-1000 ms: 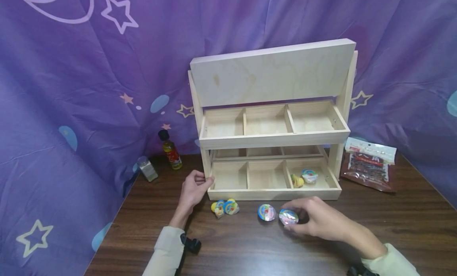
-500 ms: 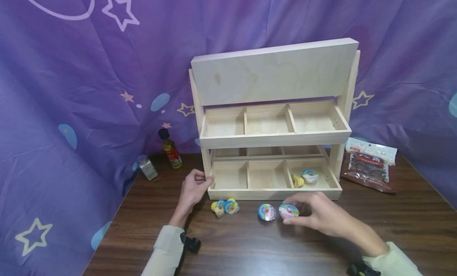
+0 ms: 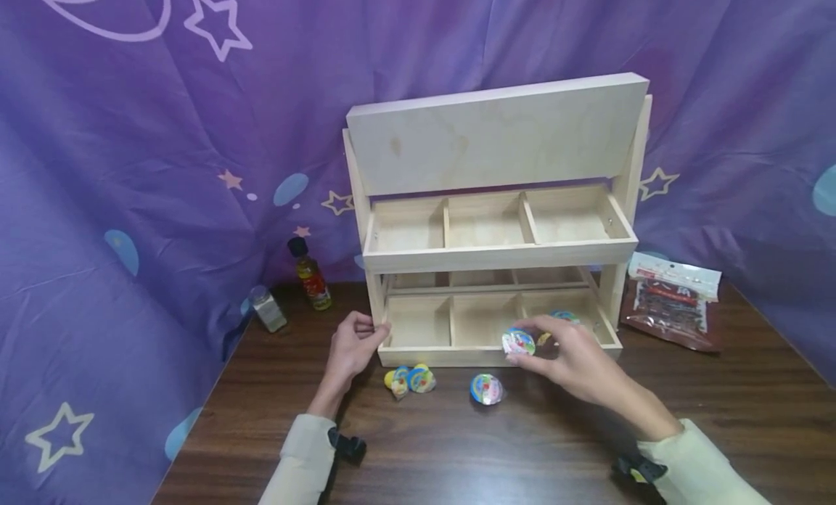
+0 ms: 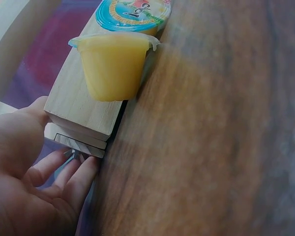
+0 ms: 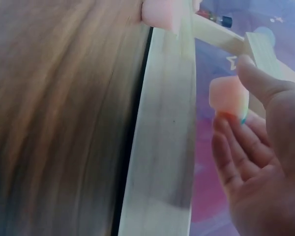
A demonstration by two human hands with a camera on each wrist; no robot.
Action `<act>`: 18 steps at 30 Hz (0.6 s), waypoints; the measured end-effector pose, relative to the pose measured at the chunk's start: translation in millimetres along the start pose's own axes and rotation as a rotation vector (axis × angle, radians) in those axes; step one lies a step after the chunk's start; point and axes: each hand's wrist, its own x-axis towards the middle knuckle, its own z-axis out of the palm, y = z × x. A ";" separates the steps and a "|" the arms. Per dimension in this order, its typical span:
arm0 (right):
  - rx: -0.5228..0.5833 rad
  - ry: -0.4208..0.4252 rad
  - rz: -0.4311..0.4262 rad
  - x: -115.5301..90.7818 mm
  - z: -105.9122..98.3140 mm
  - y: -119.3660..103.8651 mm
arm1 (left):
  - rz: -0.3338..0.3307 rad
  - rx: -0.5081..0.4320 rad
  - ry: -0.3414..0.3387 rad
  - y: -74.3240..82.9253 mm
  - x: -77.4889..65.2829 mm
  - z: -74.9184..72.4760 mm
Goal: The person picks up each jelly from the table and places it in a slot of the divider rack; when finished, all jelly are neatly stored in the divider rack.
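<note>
My right hand [image 3: 578,356] pinches a small jelly cup [image 3: 519,342] with a shiny printed lid, held over the front edge of the lower tray. Its body is pink in the right wrist view, where thumb and fingers sit on opposite sides of the cup [image 5: 228,96]. My left hand [image 3: 353,349] grips the lower left end of the wooden shelf rack [image 3: 499,257], thumb in front and fingers curled behind. Two yellow jelly cups [image 3: 421,379] lie near that hand on the table. Another pink jelly cup [image 3: 487,389] rests below the middle compartment.
Jelly cups [image 3: 564,316] in the lower right compartment are partly hidden by my right hand. An oil bottle [image 3: 310,274] and a small clear jar [image 3: 267,309] stand at the left. A brown packet [image 3: 671,302] lies right of the rack. A purple curtain [image 3: 196,164] hangs behind.
My right hand has picked up the right-hand pink jelly cup from the table and carried it up to the lower tray's front edge. The left hand has stayed on the rack.
</note>
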 end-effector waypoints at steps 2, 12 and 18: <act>-0.005 -0.015 0.036 4.1 3.7 1.4 | 0.001 -0.004 0.001 -0.2 -0.1 -0.4; -0.026 -0.097 0.078 31.1 20.5 14.0 | 0.006 -0.006 0.001 -1.2 0.3 -1.7; -0.081 -0.120 0.041 46.6 27.6 23.7 | 0.004 -0.015 0.000 -0.7 -0.3 -0.5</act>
